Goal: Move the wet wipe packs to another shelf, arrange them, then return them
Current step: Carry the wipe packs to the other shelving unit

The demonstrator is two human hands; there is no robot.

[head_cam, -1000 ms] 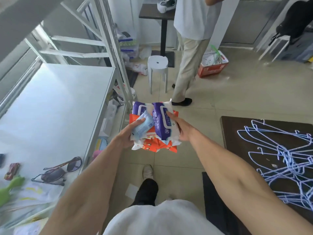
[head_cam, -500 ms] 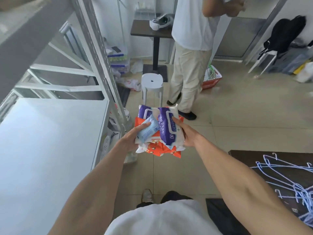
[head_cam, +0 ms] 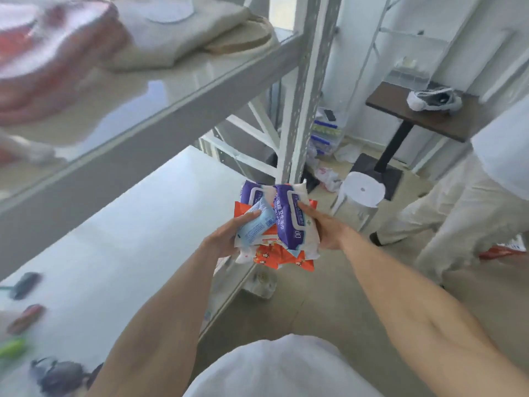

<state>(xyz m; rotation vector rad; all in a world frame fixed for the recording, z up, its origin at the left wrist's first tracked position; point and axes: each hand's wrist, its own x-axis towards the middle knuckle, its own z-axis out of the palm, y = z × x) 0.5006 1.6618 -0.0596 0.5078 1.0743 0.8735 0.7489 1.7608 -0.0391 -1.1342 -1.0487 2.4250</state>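
Both my hands hold one stack of wet wipe packs (head_cam: pixel 286 224) in front of me, beside the white rack's upright post (head_cam: pixel 303 90). The stack has purple-and-white packs on top, a small light-blue pack (head_cam: pixel 256 224) and orange packs (head_cam: pixel 289 257) underneath. My left hand (head_cam: pixel 226 239) grips the stack's left side with the thumb on the light-blue pack. My right hand (head_cam: pixel 326 227) grips the right side with the thumb on a purple pack. The stack hangs over the floor, just past the right front corner of the white lower shelf (head_cam: pixel 120 239).
The upper shelf (head_cam: pixel 171 90) carries folded beige cloth and a blurred red-and-white bundle. Sunglasses (head_cam: pixel 60 376) and small items lie at the lower shelf's left. A white stool (head_cam: pixel 362 196), a dark table (head_cam: pixel 429 116) and a standing person (head_cam: pixel 463 196) are to the right.
My view has tilted up and left, so the upper shelf now shows. The stack stays gripped in both hands and sits closer to the rack post.
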